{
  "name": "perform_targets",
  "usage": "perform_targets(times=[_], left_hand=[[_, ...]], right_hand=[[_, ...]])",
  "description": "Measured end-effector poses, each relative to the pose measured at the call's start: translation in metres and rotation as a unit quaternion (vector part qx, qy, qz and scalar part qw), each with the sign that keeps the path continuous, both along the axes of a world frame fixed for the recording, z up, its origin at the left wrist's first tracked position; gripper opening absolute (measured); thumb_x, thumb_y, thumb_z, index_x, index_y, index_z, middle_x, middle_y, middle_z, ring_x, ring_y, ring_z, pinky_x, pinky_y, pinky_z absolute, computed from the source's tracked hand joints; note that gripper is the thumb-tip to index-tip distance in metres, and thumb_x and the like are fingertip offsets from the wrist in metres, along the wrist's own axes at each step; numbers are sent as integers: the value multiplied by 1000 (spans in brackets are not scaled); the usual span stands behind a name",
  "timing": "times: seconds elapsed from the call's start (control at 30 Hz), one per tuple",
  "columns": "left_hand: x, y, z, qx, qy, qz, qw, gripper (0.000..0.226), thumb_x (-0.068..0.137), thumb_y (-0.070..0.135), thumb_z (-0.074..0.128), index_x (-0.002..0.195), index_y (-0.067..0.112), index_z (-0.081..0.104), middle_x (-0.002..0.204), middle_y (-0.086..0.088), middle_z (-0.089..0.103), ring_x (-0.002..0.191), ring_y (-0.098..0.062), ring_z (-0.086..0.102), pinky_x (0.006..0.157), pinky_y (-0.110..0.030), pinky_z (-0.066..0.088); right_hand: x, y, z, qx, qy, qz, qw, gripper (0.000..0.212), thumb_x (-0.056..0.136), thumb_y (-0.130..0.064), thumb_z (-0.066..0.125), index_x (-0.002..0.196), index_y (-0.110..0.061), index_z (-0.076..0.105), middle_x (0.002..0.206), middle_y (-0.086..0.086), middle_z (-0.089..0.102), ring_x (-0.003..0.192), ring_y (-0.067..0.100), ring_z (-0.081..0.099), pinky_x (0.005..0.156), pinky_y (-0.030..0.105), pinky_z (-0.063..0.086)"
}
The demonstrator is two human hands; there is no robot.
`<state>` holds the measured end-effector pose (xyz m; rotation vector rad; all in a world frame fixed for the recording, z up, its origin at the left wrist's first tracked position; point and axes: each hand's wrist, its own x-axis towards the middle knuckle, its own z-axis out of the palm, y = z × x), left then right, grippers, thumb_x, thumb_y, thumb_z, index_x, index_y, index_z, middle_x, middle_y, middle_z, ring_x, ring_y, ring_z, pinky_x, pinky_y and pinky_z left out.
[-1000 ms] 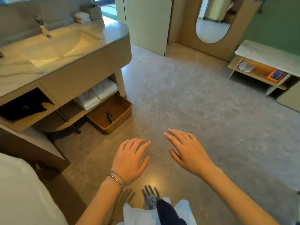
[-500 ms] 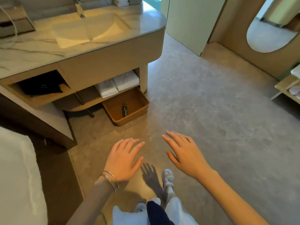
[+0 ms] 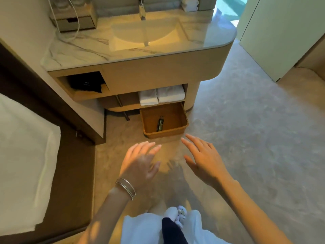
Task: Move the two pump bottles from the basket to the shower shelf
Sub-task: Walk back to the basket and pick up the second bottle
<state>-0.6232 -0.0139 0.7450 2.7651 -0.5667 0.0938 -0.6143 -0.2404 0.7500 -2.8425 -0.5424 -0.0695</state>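
Bathroom floor is stretching beneath a vanity; a basket (image 3: 164,121) is holding one dark pump bottle (image 3: 160,124) lying flat. Left hand (image 3: 140,162) and right hand (image 3: 204,158) are hovering nearby — fingers spread, empty — best reaching in to grip its body.

A marble-topped table (image 3: 73,55) with a sink (image 3: 144,35) stands far. Folded white towels (image 3: 161,95) lie on its lower shelf (image 3: 123,107). A white cloth (image 3: 22,164) lies near left.

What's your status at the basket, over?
Left hand and right hand open, empty, short of the basket. One dark bottle lying flat inside; no second visible. Nothing between the hands and the basket.
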Motion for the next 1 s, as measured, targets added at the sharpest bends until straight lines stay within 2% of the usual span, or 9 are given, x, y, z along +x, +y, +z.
perform_targets(times=[0.1, 0.23, 0.3, 0.67, 0.87, 1.0], left_hand=[[12, -1, -6, -9, 19, 23, 1000, 45, 85, 39, 44, 121, 16, 59, 118, -7, 61, 113, -26, 55, 98, -46, 38], [39, 1, -17, 8, 40, 38, 998, 46, 86, 41, 42, 123, 19, 58, 121, -5, 60, 115, -24, 53, 100, -44, 37], [60, 2, -21, 19, 48, 31, 998, 46, 86, 42, 41, 122, 20, 59, 120, -3, 61, 114, -23, 54, 99, -44, 36], [235, 26, -16, 7, 20, 7, 1000, 48, 86, 43, 41, 124, 20, 59, 121, -3, 60, 115, -23, 53, 99, -44, 35], [292, 41, -24, 36, 28, -18, 999, 48, 85, 44, 41, 122, 19, 60, 119, -2, 61, 112, -23, 55, 98, -43, 37], [312, 44, -33, 32, 42, 7, 999, 48, 85, 44, 42, 122, 20, 60, 119, -1, 61, 112, -22, 55, 97, -42, 38]], right_hand=[[20, -2, -10, 30, 17, 19, 999, 48, 88, -30, 57, 132, -16, 46, 136, 9, 51, 121, 26, 52, 96, 40, 44], [56, 0, -16, 32, 20, 33, 999, 47, 91, -40, 37, 131, -17, 46, 133, 7, 54, 116, 23, 56, 91, 37, 48], [77, 3, -18, 27, 25, 30, 999, 48, 91, -42, 33, 131, -18, 46, 133, 6, 55, 116, 22, 56, 90, 37, 48], [236, 40, -14, 8, 33, 45, 998, 48, 91, -41, 32, 131, -20, 48, 132, 4, 56, 117, 21, 56, 91, 37, 49], [292, 58, -16, 18, 36, 36, 999, 49, 90, -41, 30, 131, -19, 46, 132, 5, 55, 118, 24, 55, 91, 40, 50], [318, 53, -26, 28, 52, 59, 997, 47, 91, -41, 39, 132, -19, 46, 134, 5, 54, 120, 24, 53, 93, 41, 48]])
